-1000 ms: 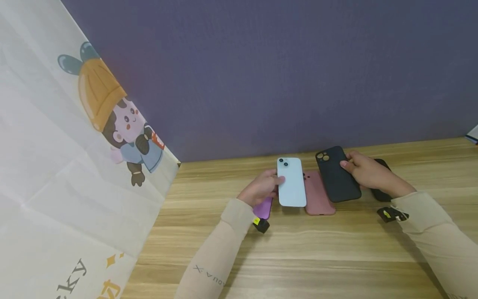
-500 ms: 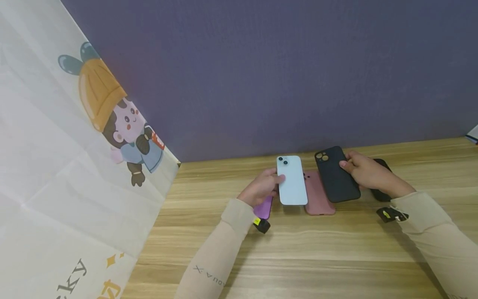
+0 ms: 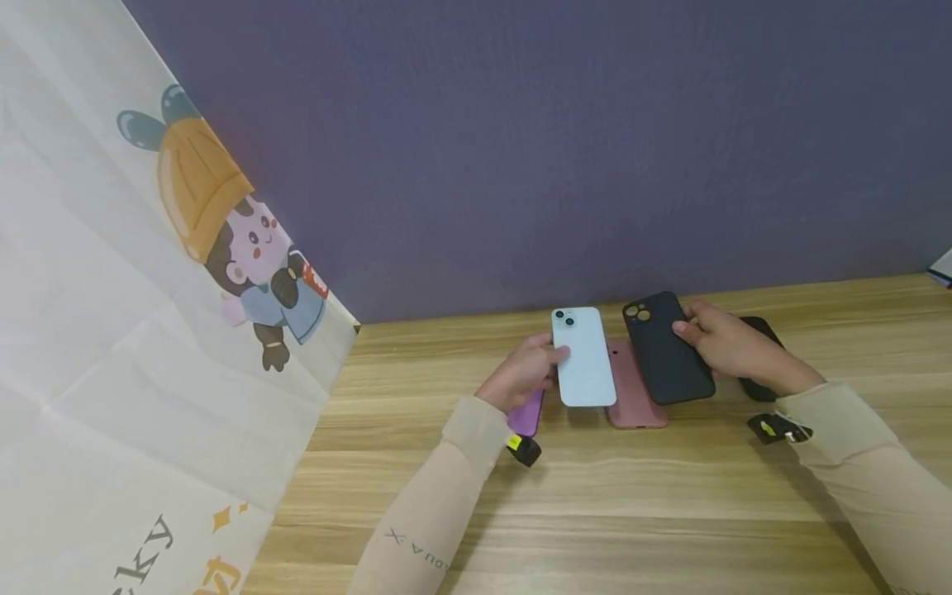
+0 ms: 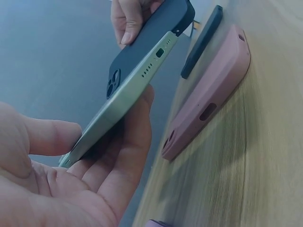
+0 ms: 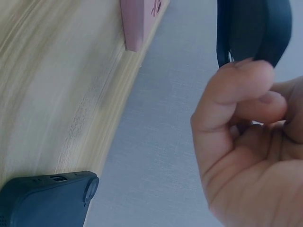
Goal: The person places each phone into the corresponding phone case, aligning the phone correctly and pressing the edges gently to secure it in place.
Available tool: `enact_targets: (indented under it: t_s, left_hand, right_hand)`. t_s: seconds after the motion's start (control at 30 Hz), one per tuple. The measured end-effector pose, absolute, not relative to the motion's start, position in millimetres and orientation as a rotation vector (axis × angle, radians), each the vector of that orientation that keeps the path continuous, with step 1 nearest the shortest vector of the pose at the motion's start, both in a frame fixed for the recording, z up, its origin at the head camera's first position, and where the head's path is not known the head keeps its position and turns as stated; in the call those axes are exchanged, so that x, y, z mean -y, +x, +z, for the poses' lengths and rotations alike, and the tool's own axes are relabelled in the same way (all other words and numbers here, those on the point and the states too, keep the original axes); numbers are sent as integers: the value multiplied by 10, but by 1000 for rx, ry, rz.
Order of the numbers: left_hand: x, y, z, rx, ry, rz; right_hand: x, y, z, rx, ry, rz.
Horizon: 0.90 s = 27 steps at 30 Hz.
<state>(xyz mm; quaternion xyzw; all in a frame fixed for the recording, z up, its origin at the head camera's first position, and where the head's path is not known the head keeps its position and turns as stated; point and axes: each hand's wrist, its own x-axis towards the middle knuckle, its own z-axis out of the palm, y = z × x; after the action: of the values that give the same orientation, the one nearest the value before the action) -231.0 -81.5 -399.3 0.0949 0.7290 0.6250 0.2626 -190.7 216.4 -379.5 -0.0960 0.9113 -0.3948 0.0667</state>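
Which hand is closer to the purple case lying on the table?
Left. The left hand holds the light blue phone right above the purple case, which peeks out under it. The right hand grips the black case farther off.

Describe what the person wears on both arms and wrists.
Both arms wear long, close-fitting beige sleeves to the wrist. The left sleeve carries dark lettering near the forearm. A small black device with a yellow mark sits under each wrist: left wrist device, right wrist device. Hands are bare.
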Motion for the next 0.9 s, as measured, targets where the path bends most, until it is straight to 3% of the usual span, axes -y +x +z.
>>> enact_targets:
  t_s: [0.9]
  left_hand:
    - [745,-2227,-3975,-1960,282,1710]
  right_hand:
    - [-2058,-1851,-3769,-2743,-359,-1248]
